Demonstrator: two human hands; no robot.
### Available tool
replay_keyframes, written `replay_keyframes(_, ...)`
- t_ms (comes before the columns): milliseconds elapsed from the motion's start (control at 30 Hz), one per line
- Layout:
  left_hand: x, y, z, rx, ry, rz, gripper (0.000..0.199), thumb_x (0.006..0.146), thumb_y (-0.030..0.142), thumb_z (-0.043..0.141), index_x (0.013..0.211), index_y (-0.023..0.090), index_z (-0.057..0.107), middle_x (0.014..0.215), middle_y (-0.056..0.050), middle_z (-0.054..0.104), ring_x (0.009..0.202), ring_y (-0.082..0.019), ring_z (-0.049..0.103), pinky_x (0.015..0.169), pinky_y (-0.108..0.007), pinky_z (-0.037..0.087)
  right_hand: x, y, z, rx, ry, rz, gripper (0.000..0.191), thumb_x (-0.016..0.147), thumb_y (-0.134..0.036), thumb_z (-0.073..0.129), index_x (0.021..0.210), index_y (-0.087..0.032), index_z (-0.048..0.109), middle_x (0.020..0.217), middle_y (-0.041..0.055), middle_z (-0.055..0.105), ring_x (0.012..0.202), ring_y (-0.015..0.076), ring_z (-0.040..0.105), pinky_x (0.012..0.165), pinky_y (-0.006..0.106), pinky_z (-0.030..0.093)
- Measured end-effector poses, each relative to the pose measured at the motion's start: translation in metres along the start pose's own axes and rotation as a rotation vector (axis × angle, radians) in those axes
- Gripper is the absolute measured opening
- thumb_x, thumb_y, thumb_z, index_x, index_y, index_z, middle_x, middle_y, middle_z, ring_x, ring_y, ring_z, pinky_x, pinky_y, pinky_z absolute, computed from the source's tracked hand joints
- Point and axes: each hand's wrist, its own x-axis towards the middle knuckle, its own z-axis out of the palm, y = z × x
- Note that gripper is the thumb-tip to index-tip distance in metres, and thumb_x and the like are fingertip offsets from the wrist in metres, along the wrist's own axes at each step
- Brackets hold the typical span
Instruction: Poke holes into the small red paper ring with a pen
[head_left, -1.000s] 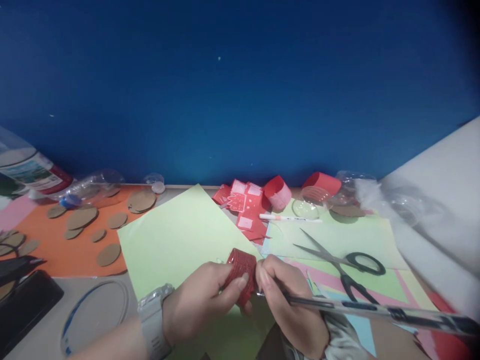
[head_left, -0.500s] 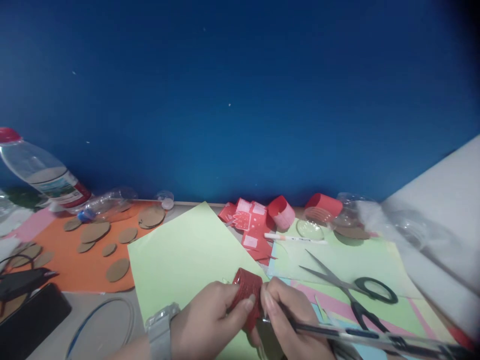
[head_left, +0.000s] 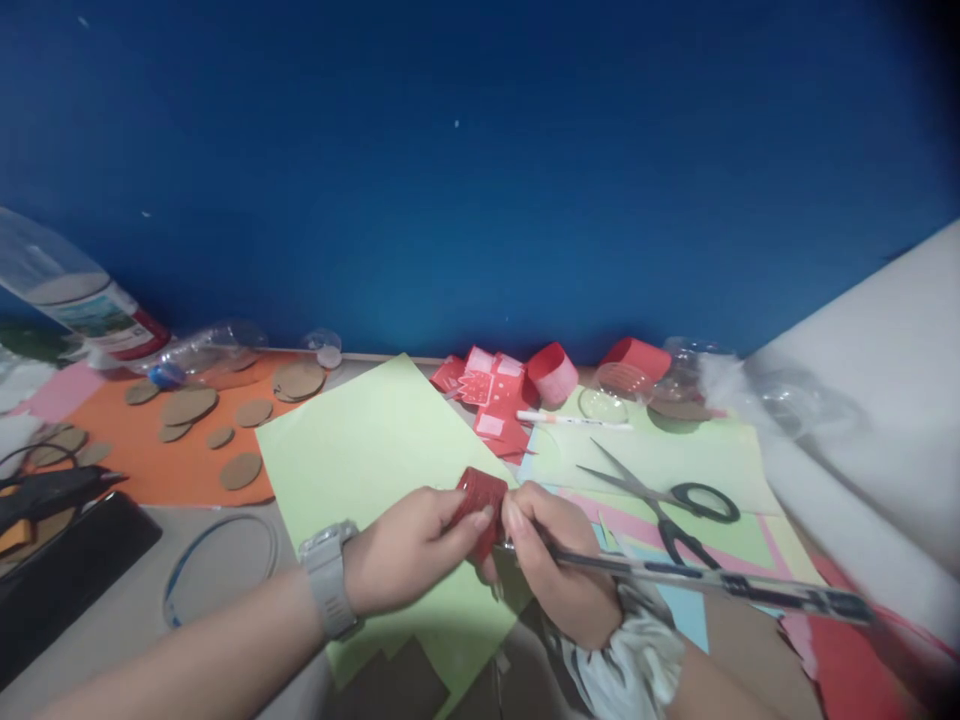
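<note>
My left hand (head_left: 416, 545), with a grey watch on its wrist, is closed around a dark red paper roll (head_left: 480, 500). Thumb and fingers pinch the roll from its left side, over a pale green sheet (head_left: 352, 430). From the right, my right hand (head_left: 555, 550) meets the roll, its fingers bent around a long black-and-clear pen (head_left: 675, 570). The pen's tip end is at the roll's right edge, and its back end points to the right. Whether the tip touches the roll is hidden by my fingers.
Black scissors (head_left: 660, 500) lie partly spread on coloured paper at right. Red paper rings (head_left: 553, 374) and a white marker (head_left: 574, 420) are behind. Cardboard discs (head_left: 189, 405) lie on orange paper. A leaning bottle (head_left: 97, 300), black case (head_left: 75, 580) and clear ring (head_left: 217, 565) are at left.
The view has tipped downward, so the table and both hands appear higher and more of my forearms shows. Both hands keep their hold on the red roll and the pen.
</note>
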Motion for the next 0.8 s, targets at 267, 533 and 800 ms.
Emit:
replay_keyframes(267, -0.0001, 0.0007, 0.0002, 0.024, -0.011, -0.024, 0.046, 0.103, 0.032, 0.031, 0.08, 0.013, 0.066, 0.084, -0.003, 0.072, 0.08, -0.013, 0.065, 0.083, -0.022, 0.045, 0.0002, 0.0001, -0.0005, -0.042, 0.014, -0.027, 0.035, 0.1, -0.026, 0.033, 0.067, -0.02, 0.043, 0.051, -0.003, 0.055, 0.049, 0.0095, 0.05, 0.054, 0.022, 0.04)
replay_keyframes(533, 0.0005, 0.0014, -0.0016, 0.032, -0.02, -0.022, 0.048, 0.103, 0.032, 0.029, 0.08, 0.013, 0.067, 0.085, -0.003, 0.073, 0.082, -0.013, 0.065, 0.085, -0.022, 0.045, 0.0014, 0.0, -0.0024, -0.053, 0.032, -0.072, 0.032, 0.099, -0.022, 0.036, 0.068, -0.02, 0.042, 0.052, -0.0039, 0.056, 0.048, 0.0086, 0.049, 0.051, 0.021, 0.036)
replay_keyframes(800, -0.0005, 0.0031, -0.0029, 0.051, -0.026, -0.015, 0.044, 0.102, 0.03, 0.033, 0.08, 0.013, 0.067, 0.085, -0.003, 0.073, 0.083, -0.013, 0.066, 0.086, -0.022, 0.045, 0.0014, -0.0004, -0.0039, -0.071, 0.026, -0.092, 0.029, 0.098, -0.021, 0.038, 0.07, -0.02, 0.043, 0.052, -0.0041, 0.053, 0.048, 0.0085, 0.046, 0.049, 0.022, 0.034)
